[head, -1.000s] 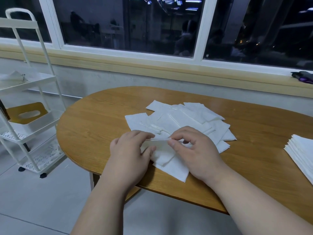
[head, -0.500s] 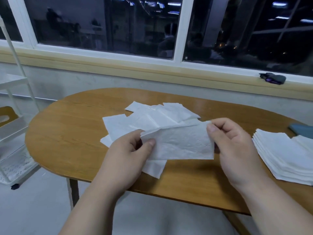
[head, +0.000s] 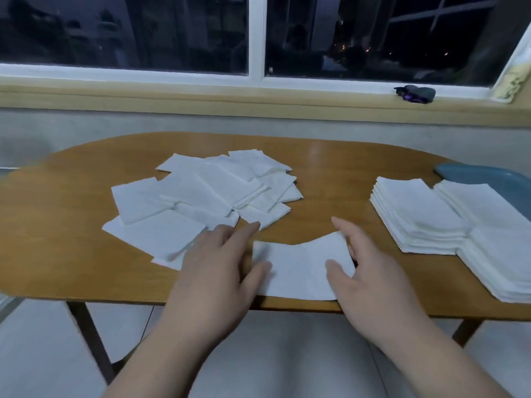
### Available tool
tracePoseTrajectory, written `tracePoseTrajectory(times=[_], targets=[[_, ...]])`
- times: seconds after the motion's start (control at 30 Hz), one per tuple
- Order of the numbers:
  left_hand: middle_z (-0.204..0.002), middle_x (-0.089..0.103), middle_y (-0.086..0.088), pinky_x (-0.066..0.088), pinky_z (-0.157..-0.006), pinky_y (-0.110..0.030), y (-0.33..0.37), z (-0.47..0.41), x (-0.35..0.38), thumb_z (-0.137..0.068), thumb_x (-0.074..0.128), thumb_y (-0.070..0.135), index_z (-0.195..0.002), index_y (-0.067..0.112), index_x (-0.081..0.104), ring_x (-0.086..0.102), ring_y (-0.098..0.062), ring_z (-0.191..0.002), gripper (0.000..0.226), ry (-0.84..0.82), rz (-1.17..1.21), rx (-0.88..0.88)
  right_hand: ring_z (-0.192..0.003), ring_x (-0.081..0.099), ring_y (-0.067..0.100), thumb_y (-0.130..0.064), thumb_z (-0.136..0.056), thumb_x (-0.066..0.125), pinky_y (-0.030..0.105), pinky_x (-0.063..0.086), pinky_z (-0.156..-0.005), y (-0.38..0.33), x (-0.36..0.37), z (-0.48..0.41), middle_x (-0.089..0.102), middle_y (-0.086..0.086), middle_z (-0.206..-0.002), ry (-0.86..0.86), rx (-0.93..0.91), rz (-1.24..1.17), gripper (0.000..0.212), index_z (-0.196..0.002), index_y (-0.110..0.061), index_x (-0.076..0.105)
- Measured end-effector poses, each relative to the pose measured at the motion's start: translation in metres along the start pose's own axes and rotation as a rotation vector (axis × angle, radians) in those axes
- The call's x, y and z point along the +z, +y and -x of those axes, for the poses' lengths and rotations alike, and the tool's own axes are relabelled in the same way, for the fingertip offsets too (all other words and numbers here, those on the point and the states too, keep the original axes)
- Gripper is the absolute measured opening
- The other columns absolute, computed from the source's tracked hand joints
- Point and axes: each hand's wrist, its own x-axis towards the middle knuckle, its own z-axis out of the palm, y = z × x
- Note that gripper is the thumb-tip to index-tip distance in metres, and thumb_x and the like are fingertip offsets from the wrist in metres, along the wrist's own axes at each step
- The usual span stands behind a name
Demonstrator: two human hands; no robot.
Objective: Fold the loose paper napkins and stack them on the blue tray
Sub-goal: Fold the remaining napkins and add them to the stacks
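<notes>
One white napkin [head: 298,271] lies flat on the wooden table [head: 330,173] at its front edge, its far edge bowed upward on the right. My left hand [head: 221,262] lies with straight fingers beside the napkin's left edge, thumb touching it. My right hand [head: 367,271] holds the right edge, thumb on top and fingers behind it. A loose pile of napkins [head: 207,193] spreads out behind my left hand. Two stacks of folded napkins stand at the right: one stack [head: 416,216] on the table, the other stack [head: 502,245] over the blue tray [head: 482,176].
A windowsill runs behind the table with a dark small object [head: 415,93] on it at the right. The table's front edge lies just under my wrists, and a table leg [head: 92,343] shows at lower left.
Both hands carried the napkin from mid-air down onto the table's front edge. The view swung right, so the tray and stacks show more and the white cart is out of view.
</notes>
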Motion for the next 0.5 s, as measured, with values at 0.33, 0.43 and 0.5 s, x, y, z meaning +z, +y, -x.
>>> tracePoseTrajectory(times=[0.33, 0.43, 0.5], targets=[[-0.105, 0.06, 0.029, 0.04, -0.086, -0.033, -0.012, 0.012, 0.005, -0.088, 0.048, 0.056, -0.095, 0.046, 0.069, 0.048, -0.001, -0.104, 0.024, -0.056, -0.095, 0.198, -0.111, 0.036, 0.0, -0.031, -0.091, 0.061, 0.024, 0.039, -0.096, 0.007, 0.005, -0.004, 0.036, -0.026, -0.111, 0.094, -0.109, 0.166, 0.031, -0.123, -0.035, 0.063], [-0.101, 0.059, 0.029, 0.039, -0.085, -0.029, -0.02, 0.017, -0.001, -0.09, 0.047, 0.055, -0.091, 0.046, 0.069, 0.047, 0.001, -0.102, 0.024, -0.027, -0.095, 0.217, -0.112, 0.037, -0.002, -0.029, -0.089, 0.064, 0.025, 0.042, -0.095, 0.002, 0.005, -0.007, 0.036, -0.032, -0.11, 0.102, -0.144, 0.092, 0.025, -0.112, -0.037, 0.065], [-0.098, 0.06, 0.029, 0.042, -0.084, -0.032, -0.026, 0.02, -0.006, -0.091, 0.049, 0.052, -0.088, 0.045, 0.069, 0.049, 0.0, -0.099, 0.022, -0.007, -0.115, 0.223, -0.111, 0.042, -0.003, -0.029, -0.088, 0.064, 0.017, 0.04, -0.089, -0.01, 0.007, -0.013, 0.042, -0.034, -0.11, 0.057, -0.2, 0.04, 0.02, -0.106, -0.037, 0.067]])
